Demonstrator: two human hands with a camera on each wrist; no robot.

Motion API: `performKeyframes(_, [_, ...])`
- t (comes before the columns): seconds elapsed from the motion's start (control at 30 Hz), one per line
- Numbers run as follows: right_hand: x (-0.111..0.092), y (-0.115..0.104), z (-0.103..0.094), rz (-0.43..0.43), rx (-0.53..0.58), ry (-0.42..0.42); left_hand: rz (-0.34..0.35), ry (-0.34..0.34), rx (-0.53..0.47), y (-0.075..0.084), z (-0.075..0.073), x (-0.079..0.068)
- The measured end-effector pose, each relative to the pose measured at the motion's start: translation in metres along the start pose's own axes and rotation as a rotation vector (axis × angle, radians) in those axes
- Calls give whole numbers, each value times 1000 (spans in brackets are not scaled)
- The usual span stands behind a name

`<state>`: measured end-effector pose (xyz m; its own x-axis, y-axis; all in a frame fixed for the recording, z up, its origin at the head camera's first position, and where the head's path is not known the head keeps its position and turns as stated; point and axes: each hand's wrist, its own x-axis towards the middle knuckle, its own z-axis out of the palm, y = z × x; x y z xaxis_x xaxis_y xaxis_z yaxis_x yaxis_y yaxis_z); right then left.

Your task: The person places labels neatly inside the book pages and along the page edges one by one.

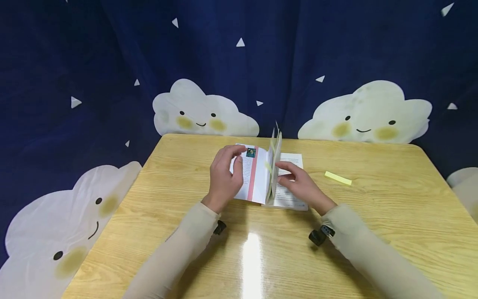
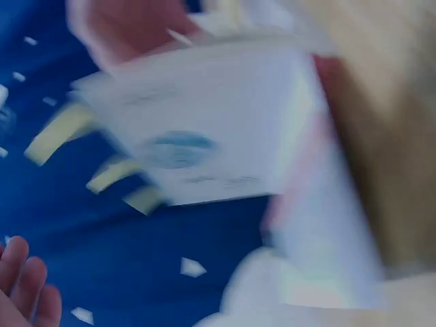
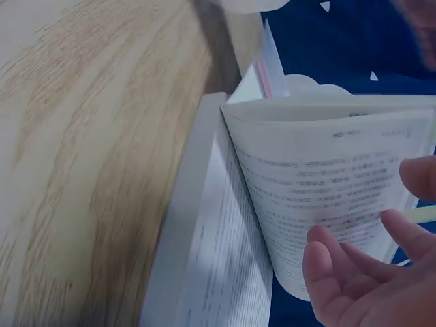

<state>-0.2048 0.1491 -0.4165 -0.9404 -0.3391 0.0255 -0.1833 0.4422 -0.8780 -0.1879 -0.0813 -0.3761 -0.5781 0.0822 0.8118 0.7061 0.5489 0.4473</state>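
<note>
An open book (image 1: 289, 199) lies on the table, with a block of its pages (image 3: 327, 184) standing upright. Pale yellow sticky tabs (image 2: 61, 133) stick out from the edge of these pages. My right hand (image 1: 300, 187) is at the right side of the block, fingertips at the printed page and its outer edge. To the left, the cover's white flap (image 1: 244, 195) with a pink stripe and a small picture is spread out. Over that flap hovers my left hand (image 1: 226, 176), thumb and fingers apart with nothing between them. The left wrist view is blurred.
A yellow strip of sticky notes (image 1: 337, 178) lies on the wooden table (image 1: 179, 174) to the right of the book. Behind the table hangs a dark blue curtain (image 1: 276, 62) printed with smiling clouds. Each wrist wears a small black camera.
</note>
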Motion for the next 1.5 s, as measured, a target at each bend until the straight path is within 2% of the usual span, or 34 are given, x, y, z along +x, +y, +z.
performKeyframes(0.07, [1,-1,3,-15,-16,-3,103,44,-16,17,-4,6])
performKeyframes(0.13, [2,-2,6,-28,-33,2,209,7,9,33,-4,10])
performKeyframes(0.23, [3,-3,9,-60,-71,18,334,-143,132,50,1,9])
performKeyframes(0.37, [6,-3,12,-117,-116,31,377,-399,412,60,14,0])
performKeyframes(0.47, [7,-1,15,-123,-123,24,344,-560,647,59,22,-10])
performKeyframes(0.53, [8,0,16,-104,-118,15,333,-634,789,57,26,-15])
performKeyframes(0.6, [7,1,16,-94,-99,3,320,-685,890,54,28,-19])
performKeyframes(0.7, [7,2,16,-92,-66,-16,312,-718,971,49,28,-23])
performKeyframes(0.97, [6,7,15,-103,-32,-55,273,-740,995,34,29,-31])
performKeyframes(1.1, [4,15,12,-74,-77,-78,216,-771,1017,25,32,-35])
performKeyframes(1.27, [-5,27,5,-76,-206,-125,114,-838,996,15,35,-39])
performKeyframes(1.5, [-12,35,-5,-266,-477,-197,81,-900,994,2,38,-41])
